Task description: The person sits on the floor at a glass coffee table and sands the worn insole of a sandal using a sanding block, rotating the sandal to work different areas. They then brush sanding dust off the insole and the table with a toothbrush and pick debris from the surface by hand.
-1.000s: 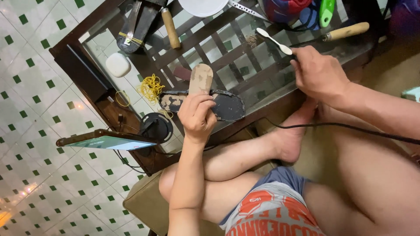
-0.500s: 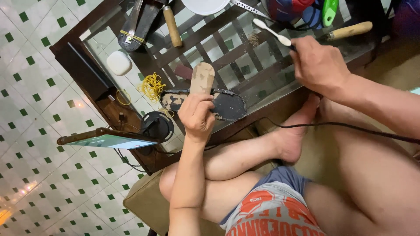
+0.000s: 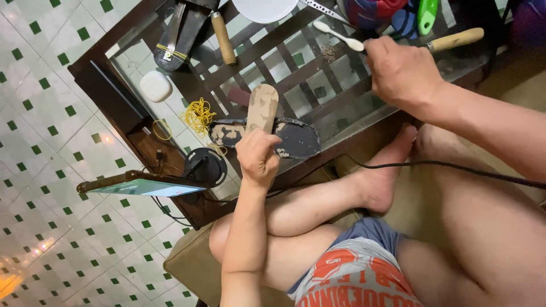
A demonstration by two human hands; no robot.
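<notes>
I see the left hand w/ fingers clamped on the bottom end of a tan insole, holding it upright just over the front edge of the table. Insole surface is blotchy, patches of darker stuff on it. Right under/behind it a dark shoe sole lies flat on the glass, ragged pale rim, touching or nearly touching the insole, can't tell which.

Right hand is up at the far side of the table, fingers curled together around smth thin & dark; can't make out what exactly. A black cord runs from the right across the leg toward the table edge. A white plastic spoon lies just beside that hand, a wooden-handled tool on its other side.

Other bits on the glass: heap of yellow rubber bands left of the sole, white rounded case further left, another wooden handle, white plate at the top edge. Phone sits on a round black stand at the near left corner, screen lit. Floor is white tile w/ green squares. I'm seated, legs crossed under the table.
</notes>
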